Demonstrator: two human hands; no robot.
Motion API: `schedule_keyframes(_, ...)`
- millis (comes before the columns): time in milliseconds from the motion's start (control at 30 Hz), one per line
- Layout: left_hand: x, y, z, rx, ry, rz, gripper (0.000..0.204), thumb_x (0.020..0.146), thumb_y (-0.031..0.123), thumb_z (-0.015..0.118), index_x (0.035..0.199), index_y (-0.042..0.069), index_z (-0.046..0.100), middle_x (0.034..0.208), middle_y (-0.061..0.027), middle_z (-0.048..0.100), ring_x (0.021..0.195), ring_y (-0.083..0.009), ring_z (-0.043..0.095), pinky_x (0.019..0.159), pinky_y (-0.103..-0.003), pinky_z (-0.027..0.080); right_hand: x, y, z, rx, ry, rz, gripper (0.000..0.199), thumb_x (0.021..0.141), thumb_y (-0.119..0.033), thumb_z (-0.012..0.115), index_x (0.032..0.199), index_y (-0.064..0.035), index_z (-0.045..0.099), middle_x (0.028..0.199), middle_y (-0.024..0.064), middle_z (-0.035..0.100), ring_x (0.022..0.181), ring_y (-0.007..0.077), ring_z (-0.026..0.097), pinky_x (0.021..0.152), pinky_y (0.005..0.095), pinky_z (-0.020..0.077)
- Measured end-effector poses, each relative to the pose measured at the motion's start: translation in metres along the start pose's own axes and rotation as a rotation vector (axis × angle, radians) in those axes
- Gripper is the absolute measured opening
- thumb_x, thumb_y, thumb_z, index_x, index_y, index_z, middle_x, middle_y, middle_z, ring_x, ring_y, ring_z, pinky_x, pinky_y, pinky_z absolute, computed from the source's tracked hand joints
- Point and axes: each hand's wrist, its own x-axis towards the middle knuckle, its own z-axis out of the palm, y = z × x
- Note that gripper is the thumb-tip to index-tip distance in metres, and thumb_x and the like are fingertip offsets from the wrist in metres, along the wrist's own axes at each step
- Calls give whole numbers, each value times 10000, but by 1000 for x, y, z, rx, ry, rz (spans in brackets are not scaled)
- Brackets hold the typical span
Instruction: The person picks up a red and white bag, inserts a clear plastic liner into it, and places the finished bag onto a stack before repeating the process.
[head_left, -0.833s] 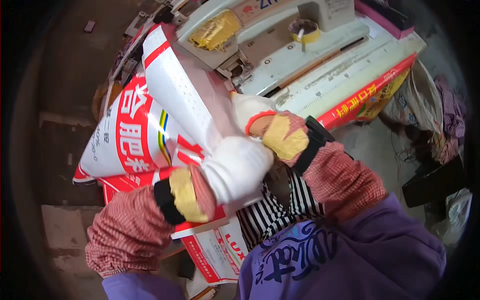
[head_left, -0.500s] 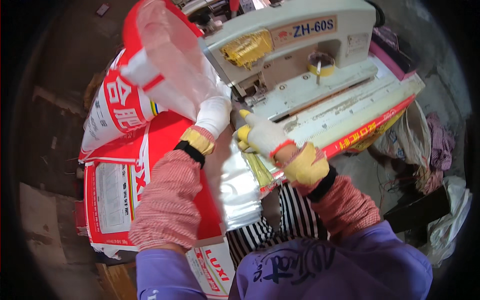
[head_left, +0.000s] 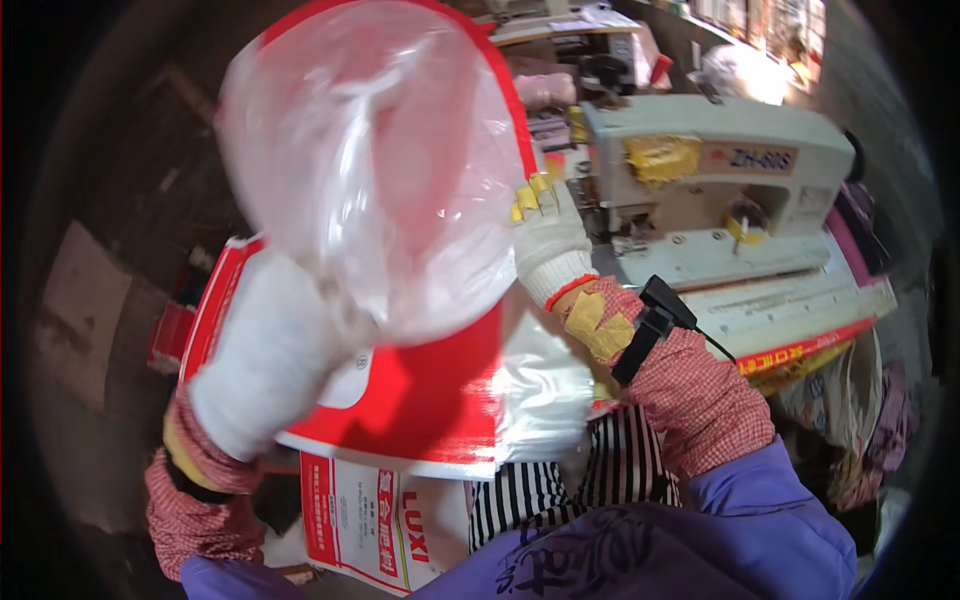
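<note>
The bag (head_left: 350, 180) has been opened wider, inside exposed, between right hand's (head_left: 552, 235) curled fingers and left hand (head_left: 275, 345); neither grip can be told.

Dark lettering stands on a plate (head_left: 748, 159) across the sewing machine (head_left: 730, 125), small print on its pillar label (head_left: 812, 203). Yellow characters mark the red strip (head_left: 800, 348) along the bench's (head_left: 765, 297) front edge. The lower sack (head_left: 400, 520) bears red lettering; the red sack (head_left: 430, 400), a circled mark; the sweatshirt (head_left: 720, 530), dark script.

Red-rimmed bag (head_left: 516, 112) raised left of sewing machine (head_left: 730, 160), mouth spread round (glossy clear liner (head_left: 400, 190) inside), facing wearer.
</note>
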Motion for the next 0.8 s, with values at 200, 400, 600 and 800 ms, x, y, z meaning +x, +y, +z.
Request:
schedule_keyframes(200, -71, -80, 22, -130, 1127, -334, 230, 783, 45, 583, 1003, -16, 553, 1120, -133, 562, 1010, -224, 539, 882, -329, 419, -87, 83, 76, -2172, -1120, 554, 281, 796, -278, 513, 724, -64, 680, 667, 114, 638, 625, 277, 639, 552, 405, 504)
schedule_keyframes(400, -190, -67, 219, -1073, 693, -1340, 514, 867, 357, 489, 1169, -58, 473, 1160, -159, 530, 1054, -244, 510, 901, -318, 400, -242, 101, 137, -627, -811, 1576, 436, 873, -371, 481, 1140, -31, 535, 870, 113, 614, 793, 225, 645, 642, 298, 505)
schedule_keyframes(600, -189, 59, 190, -1928, 551, -1300, 460, 954, 328, 278, 1145, -28, 499, 1048, -120, 592, 941, -189, 581, 860, -283, 444, -270, 15, 75, -1202, -1134, 1116, 410, 809, -284, 592, 1149, -61, 548, 1013, 114, 617, 927, 212, 598, 812, 284, 453)
schedule_keyframes(800, -233, 176, 157, -2227, 581, -1223, 487, 960, 349, 311, 1266, -23, 382, 1205, -119, 503, 1068, -208, 509, 908, -303, 401, -252, -117, 65, -902, -51, 885, 469, 872, -314, 529, 1227, -16, 459, 1144, 132, 554, 1022, 235, 558, 872, 351, 459)
